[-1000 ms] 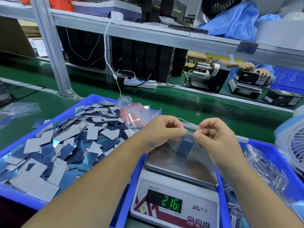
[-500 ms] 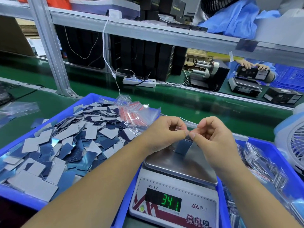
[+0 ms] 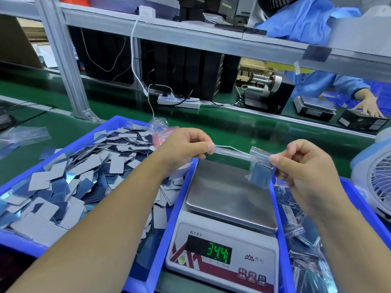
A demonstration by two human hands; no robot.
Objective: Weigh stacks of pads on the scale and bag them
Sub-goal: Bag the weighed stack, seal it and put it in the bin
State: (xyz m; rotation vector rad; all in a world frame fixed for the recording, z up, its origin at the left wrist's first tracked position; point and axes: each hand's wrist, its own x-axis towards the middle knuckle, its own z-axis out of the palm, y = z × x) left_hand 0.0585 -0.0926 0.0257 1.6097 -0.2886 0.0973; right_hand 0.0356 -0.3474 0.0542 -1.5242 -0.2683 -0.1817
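Right hand [image 3: 304,166] pinches zip bag [image 3: 261,166] of pads above scale [image 3: 230,199]; left hand [image 3: 184,149] curled, pinch empty. Risk: unsealed strip spills pads.

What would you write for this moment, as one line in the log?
left hand: pinches the bag's end | right hand: pinches bag holding pads | bag: above scale, off platter | stage: sealing | next: likely right bin
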